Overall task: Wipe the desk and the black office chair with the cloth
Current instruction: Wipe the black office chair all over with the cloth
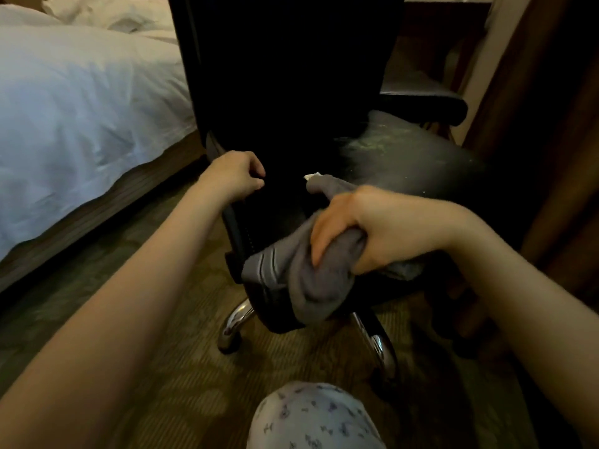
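The black office chair (291, 92) stands in front of me with its tall backrest toward the camera and its worn dark seat (408, 153) behind it. My left hand (235, 176) curls round the left edge of the lower backrest. A bunched grey cloth (311, 286) with dark stripes is gripped by my right hand (372, 228) and lies against the lower back of the chair. A black armrest (424, 105) juts out at the right. The desk is not clearly visible.
A bed with a white duvet (81, 108) fills the left side. The chair's chrome legs (236, 322) with castors stand on patterned carpet (175, 377). Dark wooden panelling (544, 140) rises at the right. My knee in patterned fabric (314, 416) shows at the bottom.
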Demonstrator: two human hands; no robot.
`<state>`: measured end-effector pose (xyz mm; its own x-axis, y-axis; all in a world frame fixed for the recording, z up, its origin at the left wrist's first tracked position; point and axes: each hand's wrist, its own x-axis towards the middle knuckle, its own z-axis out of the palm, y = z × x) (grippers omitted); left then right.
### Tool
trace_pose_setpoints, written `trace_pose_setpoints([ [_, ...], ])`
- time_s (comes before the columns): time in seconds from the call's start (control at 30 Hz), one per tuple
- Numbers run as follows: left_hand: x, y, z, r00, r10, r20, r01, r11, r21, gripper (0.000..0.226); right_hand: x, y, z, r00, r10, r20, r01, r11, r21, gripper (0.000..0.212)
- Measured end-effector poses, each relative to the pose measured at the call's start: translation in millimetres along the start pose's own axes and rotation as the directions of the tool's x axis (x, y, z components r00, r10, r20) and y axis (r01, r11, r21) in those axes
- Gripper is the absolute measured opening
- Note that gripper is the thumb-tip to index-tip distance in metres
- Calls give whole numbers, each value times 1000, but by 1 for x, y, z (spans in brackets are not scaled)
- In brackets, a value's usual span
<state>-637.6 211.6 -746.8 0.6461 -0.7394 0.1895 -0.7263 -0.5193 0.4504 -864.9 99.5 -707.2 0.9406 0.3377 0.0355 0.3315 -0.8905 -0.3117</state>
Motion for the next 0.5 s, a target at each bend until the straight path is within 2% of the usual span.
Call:
trace_pose_setpoints([
  [0.03,-2,6,2,999,42,-19,-40,996,77,14,-2,5,-2,986,35,-163,-35,999,4,37],
  [0.1,-5,20,8,997,76,-19,-73,989,131,25,3,11,1,866,142,-479,-147,989,28,42],
  [0.17,-6,28,14,996,68,58,-76,987,143,33,18,6,21,747,235,-622,-272,962,36,47],
  [0.3,-7,20,11,957,122,262,-167,973,158,55,17,-17,82,720,127,-682,-361,908,-212,45],
  [0.37,-4,16,10,961,109,256,-163,966,202,59,6,-15,85,690,186,-699,-367,923,-117,46],
  [0.43,-3,16,14,973,86,213,-137,962,236,54,1,-14,81,662,278,-696,-389,921,-1,47],
  [0.5,-5,22,15,979,72,193,-125,952,279,52,5,-17,82,639,324,-697,-440,898,14,49],
])
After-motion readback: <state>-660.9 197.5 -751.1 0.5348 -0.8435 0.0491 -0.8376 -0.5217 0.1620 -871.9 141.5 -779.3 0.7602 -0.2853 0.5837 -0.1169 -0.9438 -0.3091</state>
